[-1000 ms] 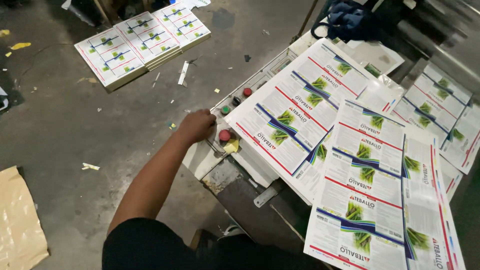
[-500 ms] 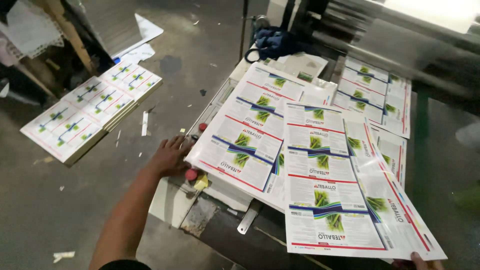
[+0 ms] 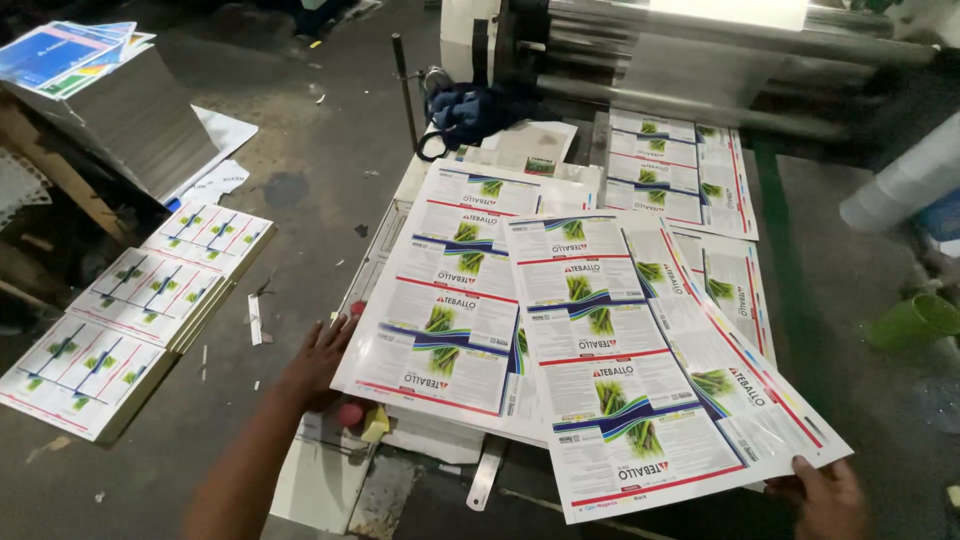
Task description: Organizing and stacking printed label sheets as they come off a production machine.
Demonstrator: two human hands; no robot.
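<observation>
A grey machine [image 3: 700, 60] with long rollers spans the far end of the delivery table [image 3: 330, 470]. Glossy printed sheets fan across that table, overlapping from its far edge to its near edge. The nearest printed sheet [image 3: 640, 400], white with green plant pictures and red borders, overhangs the table's near right corner. On the floor to the left lie three low stacks of cut sheets [image 3: 130, 320], beside a tall tilted pile of board [image 3: 120, 120]. The left hand [image 3: 318, 355] rests at the table's left edge with fingers spread, touching the edge of the left sheet [image 3: 440, 330]. The right hand [image 3: 825, 495] pinches the nearest sheet's near right corner, thumb on top. A red button [image 3: 350, 413] sits just below the left hand.
</observation>
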